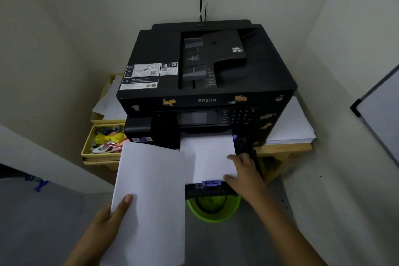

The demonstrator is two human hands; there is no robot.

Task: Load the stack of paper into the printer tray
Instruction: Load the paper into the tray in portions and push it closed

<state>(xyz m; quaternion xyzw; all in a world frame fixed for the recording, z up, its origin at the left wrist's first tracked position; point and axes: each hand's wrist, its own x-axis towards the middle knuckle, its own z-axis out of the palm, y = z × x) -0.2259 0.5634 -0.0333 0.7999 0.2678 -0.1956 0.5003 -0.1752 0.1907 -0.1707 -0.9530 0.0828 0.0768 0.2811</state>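
**Paper half in, half still in hand**

Closest to us, our left hand [112, 216] has its grip closed on the stack of paper [151, 196], thumb on top at the near corner and the rest of the fingers hidden underneath. We're holding it off to the left of the tray, tilted a bit, probably so it's out of the way while the other hand sorts things out.

Our right hand [244, 170] lies flat and open on the right edge of the paper in the tray [207, 157], holding nothing, just pressing or squaring the sheets. Looks to us like it's lining them up against the side before the rest goes in. The printer tray [207, 189] is pulled out toward us, with a purple guide clip [211, 183] sitting at the near end of the sheets.

Below the tray there's a green mesh bin [213, 207] on the floor; can't really tell what's in it.

Further back, the black printer [207, 84] sits on a wooden tabletop [285, 148]. Left of it, a yellow box [86, 147] holds a jumble of small colourful bits, and another one behind it has loose sheets. On the right, a pile of white paper [291, 127] is tucked beside the printer.
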